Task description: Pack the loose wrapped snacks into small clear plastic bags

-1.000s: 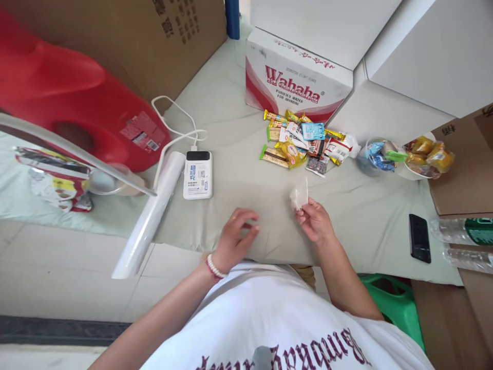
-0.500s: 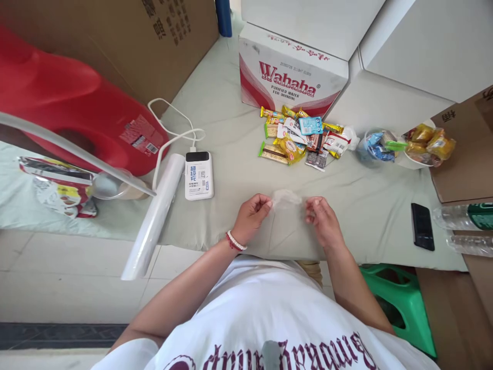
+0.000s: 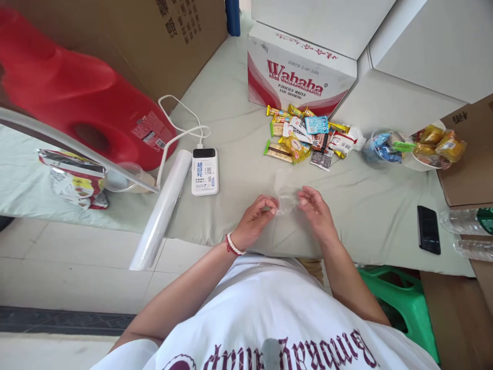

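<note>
In front of me, above the cloth-covered table (image 3: 239,169), my left hand (image 3: 257,218) pinches the lower left edge of a small clear plastic bag (image 3: 285,192). The bag is thin and see-through, and its upper part stands up loosely. My right hand (image 3: 316,209) is at the bag's right side with its fingers apart; whether a fingertip touches the film is hard to make out. A pile of wrapped snacks (image 3: 308,136) lies just beyond the bag.
A Wahaba carton (image 3: 300,77) stands behind the snacks. To the left are a power bank (image 3: 205,174), a plastic film roll (image 3: 162,210) and a red jug (image 3: 88,97). Snack-filled cups (image 3: 385,149), a phone (image 3: 429,229) and clear bottles (image 3: 458,222) are on the right.
The bag has gone from a low, flattened shape to standing more upright. My right hand's fingers have opened from a curl and come closer to the bag. The view has shifted slightly.
</note>
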Tool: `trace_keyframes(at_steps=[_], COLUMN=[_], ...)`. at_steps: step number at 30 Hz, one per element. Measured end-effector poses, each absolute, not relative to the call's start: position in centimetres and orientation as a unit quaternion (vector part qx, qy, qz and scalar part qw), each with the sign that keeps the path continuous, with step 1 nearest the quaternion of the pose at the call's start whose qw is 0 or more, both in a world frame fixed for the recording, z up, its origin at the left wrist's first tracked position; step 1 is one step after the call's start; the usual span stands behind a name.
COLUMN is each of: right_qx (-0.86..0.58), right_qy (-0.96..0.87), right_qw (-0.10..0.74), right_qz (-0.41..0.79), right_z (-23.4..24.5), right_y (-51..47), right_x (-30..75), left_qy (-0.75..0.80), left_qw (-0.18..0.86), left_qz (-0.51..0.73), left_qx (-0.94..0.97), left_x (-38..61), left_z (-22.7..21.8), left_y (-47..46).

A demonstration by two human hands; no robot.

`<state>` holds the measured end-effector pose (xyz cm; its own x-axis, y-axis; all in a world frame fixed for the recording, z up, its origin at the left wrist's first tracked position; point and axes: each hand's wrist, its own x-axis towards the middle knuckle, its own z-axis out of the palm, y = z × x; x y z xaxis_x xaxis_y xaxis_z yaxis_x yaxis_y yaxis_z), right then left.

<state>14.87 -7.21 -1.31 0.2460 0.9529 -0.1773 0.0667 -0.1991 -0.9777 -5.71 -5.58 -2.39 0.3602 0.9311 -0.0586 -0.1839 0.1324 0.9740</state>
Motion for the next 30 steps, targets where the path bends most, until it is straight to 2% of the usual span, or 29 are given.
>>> trace_keyframes(at_steps=[3,7,10,13,18,22,25,28,30], right_qx=[-0.607,-0.617,-0.594,-0.553,-0.591,-0.616,-0.618,-0.623,-0.623], right_qy=[-0.411,-0.409,-0.506,-0.571,-0.45,-0.355,-0.346,-0.34,-0.332], right_qw=[0.455,0.459,0.399,0.348,0.417,0.466,0.47,0.457,0.449], right_qz=[0.506,0.491,0.482,0.496,0.523,0.527,0.527,0.536,0.548], right_z=[-1.4,-1.5,-0.7,0.5,1.1,0.6,0.5,0.9,1.3], right_y=[-6.7,-6.5,-7.5,-8.3,-8.5,-8.6,-8.9,-9.1,-9.1], right_x=[14.3,14.3,14.1,13.7,14.9,16.9,18.0,19.1,19.9], left_qy=[0.359,0.379,0.375,0.372,0.378,0.392,0.403,0.409,0.446], left_qw=[0.678,0.747,0.786,0.811,0.829,0.818,0.786,0.722,0.646], left_qz=[0.402,0.404,0.405,0.351,0.312,0.332,0.307,0.249,0.261], left_qx=[0.5,0.367,0.28,0.284,0.271,0.26,0.354,0.499,0.562], left_x=[-5.4,-5.9,-6.1,-5.2,-3.7,-4.6,-6.2,-8.1,-9.5], left_z=[-2.6,-2.9,-2.7,-2.1,-1.6,-1.9,-2.2,-2.4,-2.3], left_y=[-6.1,-6.1,-5.6,-5.0,-4.3,-3.9,-3.4,-2.3,-1.4])
